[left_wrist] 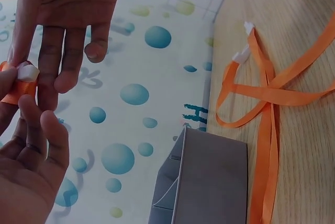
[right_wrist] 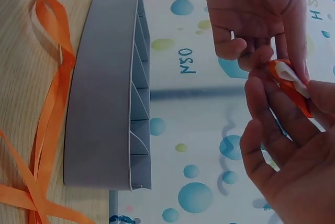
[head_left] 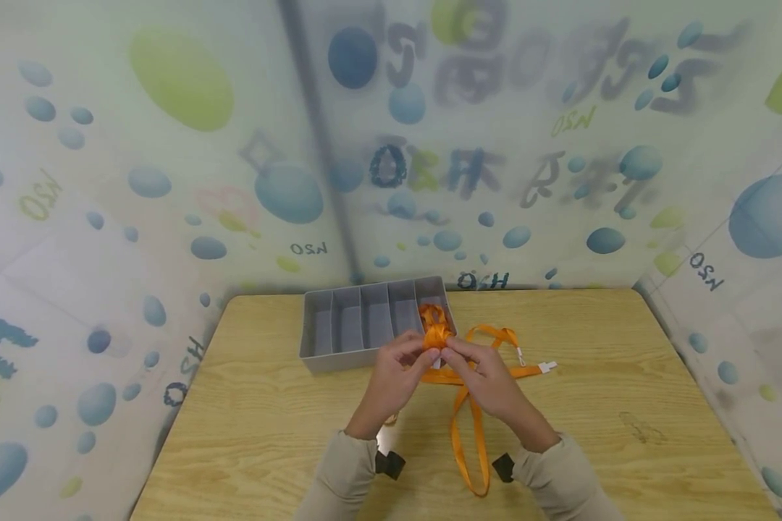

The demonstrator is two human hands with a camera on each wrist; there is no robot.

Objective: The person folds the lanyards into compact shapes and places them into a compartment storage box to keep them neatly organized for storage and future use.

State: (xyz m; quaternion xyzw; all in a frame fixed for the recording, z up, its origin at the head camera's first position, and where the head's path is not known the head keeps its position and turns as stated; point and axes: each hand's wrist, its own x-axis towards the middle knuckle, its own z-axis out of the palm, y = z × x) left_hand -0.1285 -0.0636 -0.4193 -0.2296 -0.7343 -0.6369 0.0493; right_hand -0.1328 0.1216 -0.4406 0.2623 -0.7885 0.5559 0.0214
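My left hand (head_left: 394, 373) and right hand (head_left: 489, 376) meet above the table, in front of the grey tray's right end. Between their thumbs and fingers they pinch a folded orange lanyard (head_left: 437, 336). A white piece (left_wrist: 29, 72) shows on it in the left wrist view. In the right wrist view, the white part (right_wrist: 287, 73) lies between the fingertips. Orange loops show above the bundle, over the tray's right compartment; whether they belong to the held lanyard I cannot tell. More orange lanyards (head_left: 472, 427) lie crossed on the table under the hands.
A grey tray (head_left: 339, 362) with several compartments stands at the table's back edge. White clips (head_left: 547, 367) end the loose lanyards right of the hands. Patterned walls (head_left: 521, 181) enclose the wooden table (head_left: 625, 362). Black pieces (head_left: 391, 464) sit at both cuffs.
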